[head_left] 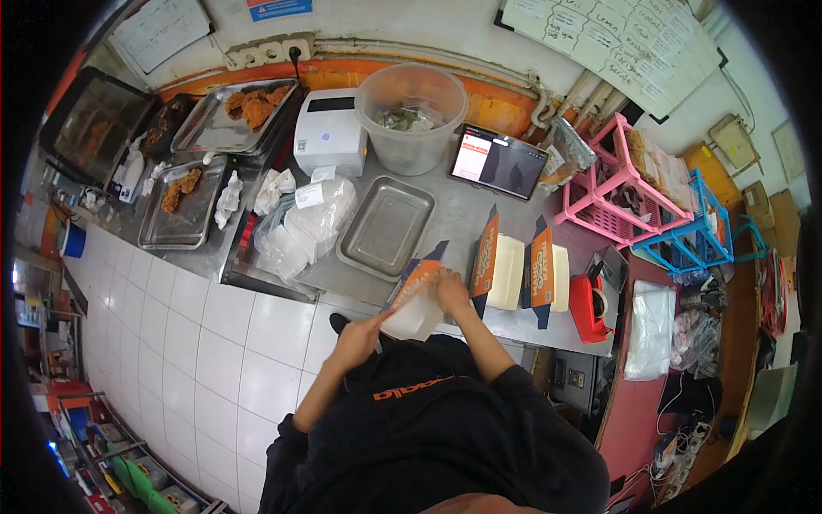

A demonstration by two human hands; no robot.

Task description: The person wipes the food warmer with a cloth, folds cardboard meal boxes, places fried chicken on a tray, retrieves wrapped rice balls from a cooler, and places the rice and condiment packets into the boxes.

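An orange and dark blue food box (414,310) with a pale inside is held at the counter's front edge, its printed lid raised. My left hand (358,336) grips its left side, fingers closed on the cardboard. At its upper right side, my right hand (451,292) is closed on the box too. Right of my right hand, two more boxes stand open with lids upright: one nearer (507,272) and one farther right (558,278). Behind the held box lies an empty metal tray (388,227).
A clear bucket (409,120), a white printer (330,133) and a tablet (497,161) stand along the back. Trays with fried chicken (175,204) are at the left. A red tape dispenser (589,310) and pink rack (612,193) are at the right.
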